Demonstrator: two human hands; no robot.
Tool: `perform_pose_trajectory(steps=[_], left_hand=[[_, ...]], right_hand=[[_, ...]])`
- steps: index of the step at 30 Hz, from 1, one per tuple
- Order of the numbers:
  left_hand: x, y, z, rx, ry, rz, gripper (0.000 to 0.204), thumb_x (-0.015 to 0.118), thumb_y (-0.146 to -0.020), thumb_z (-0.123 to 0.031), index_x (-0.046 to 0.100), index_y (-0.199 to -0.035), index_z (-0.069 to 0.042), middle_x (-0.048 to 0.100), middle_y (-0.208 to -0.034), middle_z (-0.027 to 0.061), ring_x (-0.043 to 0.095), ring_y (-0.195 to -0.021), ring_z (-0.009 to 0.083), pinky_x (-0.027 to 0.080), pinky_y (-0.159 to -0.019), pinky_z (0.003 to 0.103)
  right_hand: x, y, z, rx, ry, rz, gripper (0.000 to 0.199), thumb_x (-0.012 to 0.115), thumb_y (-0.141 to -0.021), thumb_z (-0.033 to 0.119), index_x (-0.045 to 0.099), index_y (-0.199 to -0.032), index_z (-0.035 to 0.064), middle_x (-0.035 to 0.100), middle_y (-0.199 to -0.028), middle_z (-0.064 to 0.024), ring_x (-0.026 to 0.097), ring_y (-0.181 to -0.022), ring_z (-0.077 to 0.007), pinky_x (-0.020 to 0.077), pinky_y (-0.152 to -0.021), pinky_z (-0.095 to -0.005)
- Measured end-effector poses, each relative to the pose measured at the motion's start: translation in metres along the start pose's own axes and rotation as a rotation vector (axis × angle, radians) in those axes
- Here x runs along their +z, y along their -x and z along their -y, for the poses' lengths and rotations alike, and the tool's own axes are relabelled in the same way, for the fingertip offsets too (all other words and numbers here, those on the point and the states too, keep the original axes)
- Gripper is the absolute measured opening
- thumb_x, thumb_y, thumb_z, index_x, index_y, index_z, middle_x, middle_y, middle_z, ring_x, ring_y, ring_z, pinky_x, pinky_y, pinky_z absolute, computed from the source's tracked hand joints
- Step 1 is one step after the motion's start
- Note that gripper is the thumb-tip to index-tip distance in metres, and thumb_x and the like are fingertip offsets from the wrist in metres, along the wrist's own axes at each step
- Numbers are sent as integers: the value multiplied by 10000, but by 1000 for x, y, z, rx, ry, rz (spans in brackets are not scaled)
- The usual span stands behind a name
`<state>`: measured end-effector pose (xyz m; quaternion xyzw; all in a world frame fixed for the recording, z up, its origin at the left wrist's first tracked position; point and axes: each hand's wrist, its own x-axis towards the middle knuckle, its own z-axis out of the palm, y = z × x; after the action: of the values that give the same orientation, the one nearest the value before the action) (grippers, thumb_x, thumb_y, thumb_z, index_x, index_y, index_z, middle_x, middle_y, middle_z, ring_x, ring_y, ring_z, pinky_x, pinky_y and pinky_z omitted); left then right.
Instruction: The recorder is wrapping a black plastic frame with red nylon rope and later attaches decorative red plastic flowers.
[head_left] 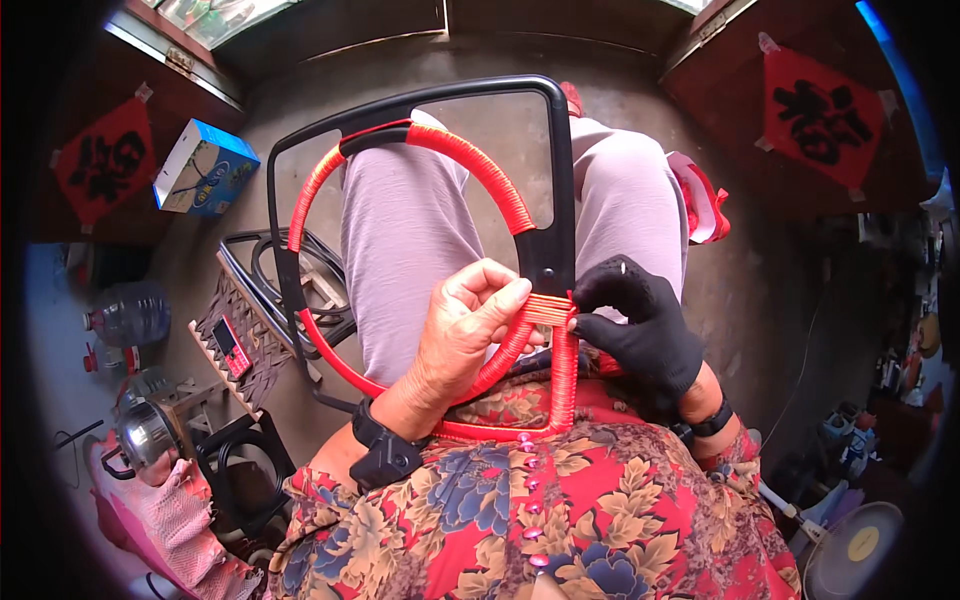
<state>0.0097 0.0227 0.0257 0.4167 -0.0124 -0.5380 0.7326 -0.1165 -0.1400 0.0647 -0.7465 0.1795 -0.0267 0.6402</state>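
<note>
A black square frame (555, 110) with a ring inside it rests across my lap, leaning against my body. Shiny red-orange cord (565, 390) is wound tightly round much of the ring and the frame's near right side. Bare parts of the black frame show at the top and right. My left hand (465, 320), bare, pinches the wrapped band between ring and frame with thumb and forefinger. My right hand (640, 325), in a black glove with bare fingertips, is closed at the frame's right edge, where the cord turns round it. Any loose strand in its fingers is hard to see.
More black frames (290, 260) lie at the left by a woven stool (245, 340) carrying a red phone (231, 348). A blue and white box (207, 168), a water jug (130, 313) and a metal kettle (150, 437) stand left. A fan (856, 545) is at lower right.
</note>
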Motion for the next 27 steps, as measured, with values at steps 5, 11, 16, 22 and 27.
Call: perform_pose_trajectory(steps=[5, 11, 16, 22, 27], left_hand=[[-7, -3, 3, -32, 11, 29, 169, 603, -931, -155, 562, -925, 10, 673, -830, 107, 670, -677, 151, 560, -614, 249], [-13, 0, 0, -95, -172, 21, 127, 598, -927, -111, 562, -887, 5, 669, -811, 101, 674, -681, 146, 557, -612, 246], [-6, 1, -1, -145, -208, 12, 138, 572, -932, -136, 552, -969, -5, 640, -797, 110, 658, -657, 171, 572, -612, 291], [-2, -11, -6, -116, -20, 209, 247, 465, -954, -177, 555, -1027, 42, 633, -823, 118, 634, -642, 150, 552, -569, 263], [2, -12, -18, -204, -32, 321, 248, 440, -949, -153, 551, -1043, 48, 621, -786, 113, 602, -578, 145, 520, -523, 263]], right_hand=[[-4, -4, 5, 35, 98, 16, 203, 707, -790, 31, 602, -958, -15, 640, -860, -79, 624, -791, -128, 498, -745, -268], [-6, -7, 13, 165, 162, 109, 198, 697, -807, 60, 596, -966, -2, 639, -847, -94, 624, -769, -128, 497, -725, -273], [-7, -3, 3, 204, 29, 80, 190, 679, -816, 49, 590, -976, -2, 644, -842, -85, 624, -767, -132, 500, -723, -273], [-9, -8, -7, -150, 258, -130, 369, 592, -814, 6, 582, -1178, 67, 652, -918, -107, 649, -792, -197, 521, -723, -306], [-11, -17, -1, -581, 797, 47, 486, 585, -772, 33, 585, -1239, 167, 646, -1016, -99, 634, -848, -273, 516, -705, -340]])
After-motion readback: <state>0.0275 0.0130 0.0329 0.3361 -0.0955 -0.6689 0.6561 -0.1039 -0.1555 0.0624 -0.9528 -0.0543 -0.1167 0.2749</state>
